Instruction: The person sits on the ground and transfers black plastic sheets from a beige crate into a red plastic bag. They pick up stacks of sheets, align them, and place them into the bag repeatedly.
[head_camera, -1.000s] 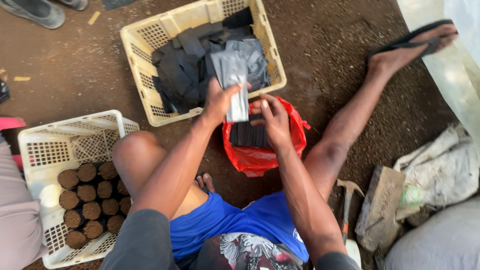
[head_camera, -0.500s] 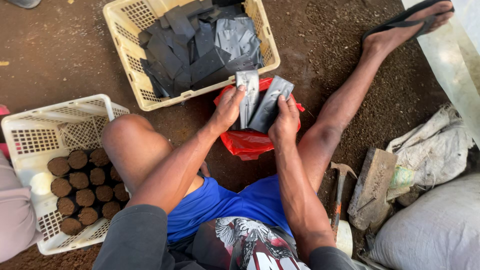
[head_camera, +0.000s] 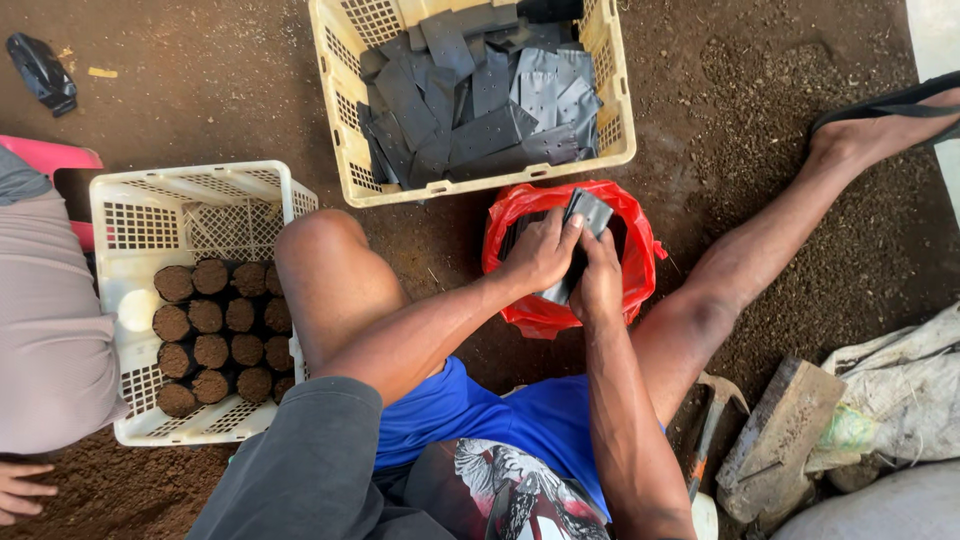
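I sit on bare soil with my legs spread. Both my hands are over a red plastic bag (head_camera: 530, 205) lying between my legs. My left hand (head_camera: 540, 250) and my right hand (head_camera: 600, 280) together grip a flat black plastic nursery bag (head_camera: 588, 210), which sticks up above my fingers over the red bag's mouth. Just beyond the red bag stands a cream plastic crate (head_camera: 345, 140) holding several flat black and grey nursery bags (head_camera: 480, 100).
A white crate (head_camera: 130, 225) at my left holds several soil-filled black bags (head_camera: 215, 335) in rows. Another person's clothed body (head_camera: 45, 310) and hand (head_camera: 20, 485) are at the far left. A hammer (head_camera: 710, 435), a wooden block (head_camera: 775, 440) and sacks (head_camera: 900, 390) lie right.
My hands have come down from in front of the cream crate to the red bag's mouth, bringing the black bag with them. The view has shifted, showing more of the white crate.
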